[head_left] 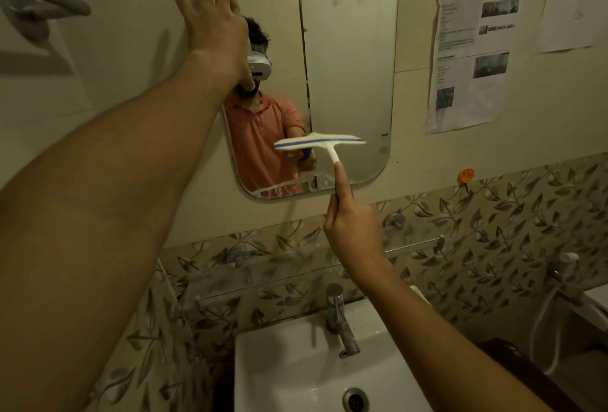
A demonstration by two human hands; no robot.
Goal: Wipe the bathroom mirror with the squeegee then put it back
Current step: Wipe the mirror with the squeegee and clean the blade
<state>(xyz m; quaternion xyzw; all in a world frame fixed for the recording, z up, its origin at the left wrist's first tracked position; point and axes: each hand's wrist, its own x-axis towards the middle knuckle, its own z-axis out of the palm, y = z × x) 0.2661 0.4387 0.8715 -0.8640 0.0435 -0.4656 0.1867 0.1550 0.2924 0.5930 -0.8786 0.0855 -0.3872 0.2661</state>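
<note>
Holding a squeegee [320, 143] to the lower part of a bathroom mirror [348, 66].

The right hand [352, 230] grips the blue-ended handle from below, fingers curled round it and the index finger laid straight along the white shaft; the white blade, edged with a blue strip, lies nearly level across the glass, its left end slightly lower. The left hand [214, 27] is raised at the mirror's upper left edge, fingers straight and spread, grasping nothing; whether the palm touches the glass cannot be told. Streaks of wet residue show along the mirror's bottom rim. Below hang a glass shelf [263, 280], a metal tap [339, 319] and a white sink [279, 362]. Printed sheets [470, 56] are fixed to the wall right of the mirror, with an orange hook [466, 175] beneath them.
</note>
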